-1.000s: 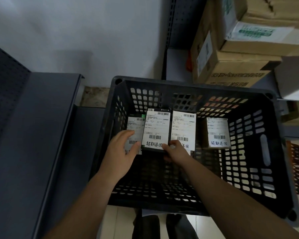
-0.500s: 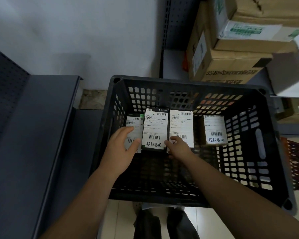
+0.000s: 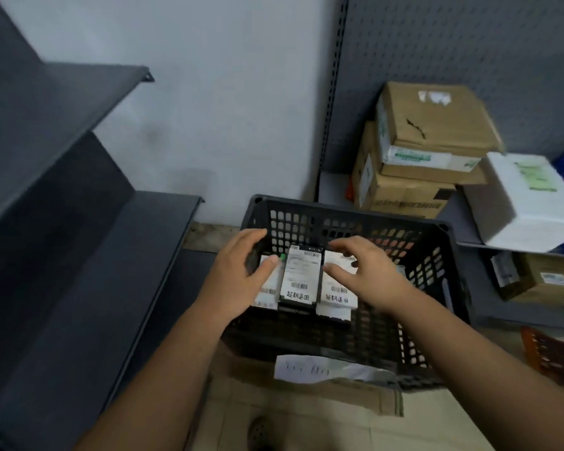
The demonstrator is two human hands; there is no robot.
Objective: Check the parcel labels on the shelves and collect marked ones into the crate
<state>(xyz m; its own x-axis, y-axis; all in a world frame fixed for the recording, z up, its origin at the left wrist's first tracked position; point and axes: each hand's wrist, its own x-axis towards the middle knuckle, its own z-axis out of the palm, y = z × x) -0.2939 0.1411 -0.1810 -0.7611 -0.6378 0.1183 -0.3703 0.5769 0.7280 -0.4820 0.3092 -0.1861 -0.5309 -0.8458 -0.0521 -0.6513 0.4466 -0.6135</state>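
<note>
We see three labelled parcels (image 3: 298, 278) standing side by side in the black crate (image 3: 437, 271), with our left hand (image 3: 238, 281) and right hand (image 3: 368, 275) spread loose above them, gripping nothing. They lean unsupported, so we judge a careless brush could topple them face-down and hide the markings.

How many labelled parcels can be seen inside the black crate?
3: left parcel under the left hand, middle parcel, right parcel under the right hand. Hands may hide more.

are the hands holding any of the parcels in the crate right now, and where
Nothing is held: the left hand and right hand hover with spread fingers over the white-labelled parcels in the black plastic crate.
</note>
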